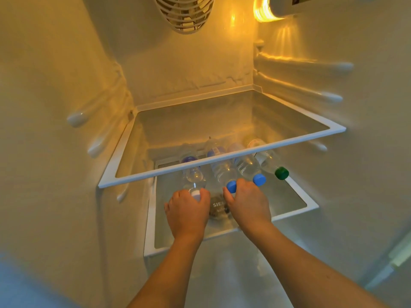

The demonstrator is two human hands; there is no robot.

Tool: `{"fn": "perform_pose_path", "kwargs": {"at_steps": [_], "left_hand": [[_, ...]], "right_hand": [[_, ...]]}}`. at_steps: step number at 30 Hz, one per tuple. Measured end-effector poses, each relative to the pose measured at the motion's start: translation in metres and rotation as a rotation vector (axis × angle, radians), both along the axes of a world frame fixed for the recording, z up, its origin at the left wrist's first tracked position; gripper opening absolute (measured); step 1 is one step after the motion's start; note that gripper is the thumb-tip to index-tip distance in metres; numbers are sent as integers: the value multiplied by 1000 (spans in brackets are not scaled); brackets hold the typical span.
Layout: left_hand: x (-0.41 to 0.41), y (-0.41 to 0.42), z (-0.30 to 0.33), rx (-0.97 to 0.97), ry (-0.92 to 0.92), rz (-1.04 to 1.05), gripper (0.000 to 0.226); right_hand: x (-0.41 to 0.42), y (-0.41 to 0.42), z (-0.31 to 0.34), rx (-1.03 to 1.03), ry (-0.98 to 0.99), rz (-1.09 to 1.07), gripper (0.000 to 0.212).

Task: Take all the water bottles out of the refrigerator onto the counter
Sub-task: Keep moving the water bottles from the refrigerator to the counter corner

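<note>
Inside the lit white refrigerator (66, 63), four clear plastic water bottles lie on their sides on the lower glass shelf (295, 196), caps pointing to the person, partly under the upper glass shelf (222, 160) with its white frame. From 9 o'clock to 3 o'clock they are: the white-capped bottle (193, 174), the first blue-capped bottle (223, 170), the second blue-capped bottle (248, 166) and the green-capped bottle (270, 162); the three on the right lie just beside each other. The left hand (185, 210) curls its fingers around the white cap end. The right hand (248, 203) touches the first blue cap with thumb and fingers bent around it. A round grey sticker (219, 207) with letters "SIE" is on the shelf between both hands. At 12 o'clock, high on the back wall, is a white fan grille (184, 14), and at 1 o'clock a yellow lamp (264, 10).
</note>
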State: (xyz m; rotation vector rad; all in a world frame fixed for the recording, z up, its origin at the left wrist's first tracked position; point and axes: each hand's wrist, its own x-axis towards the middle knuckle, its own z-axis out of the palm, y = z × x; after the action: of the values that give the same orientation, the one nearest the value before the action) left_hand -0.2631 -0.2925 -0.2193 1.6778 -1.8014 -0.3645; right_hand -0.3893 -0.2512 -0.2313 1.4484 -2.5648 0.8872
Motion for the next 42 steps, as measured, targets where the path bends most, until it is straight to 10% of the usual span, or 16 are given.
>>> {"fn": "perform_pose_path", "kwargs": {"at_steps": [20,42], "left_hand": [[-4,-5,-5,-40,-114,36,49],[68,97,91,152,559,208,39]], "right_hand": [[-1,2,-1,-17,22,1,29],[33,108,110,-56,-233,136,37]]}}
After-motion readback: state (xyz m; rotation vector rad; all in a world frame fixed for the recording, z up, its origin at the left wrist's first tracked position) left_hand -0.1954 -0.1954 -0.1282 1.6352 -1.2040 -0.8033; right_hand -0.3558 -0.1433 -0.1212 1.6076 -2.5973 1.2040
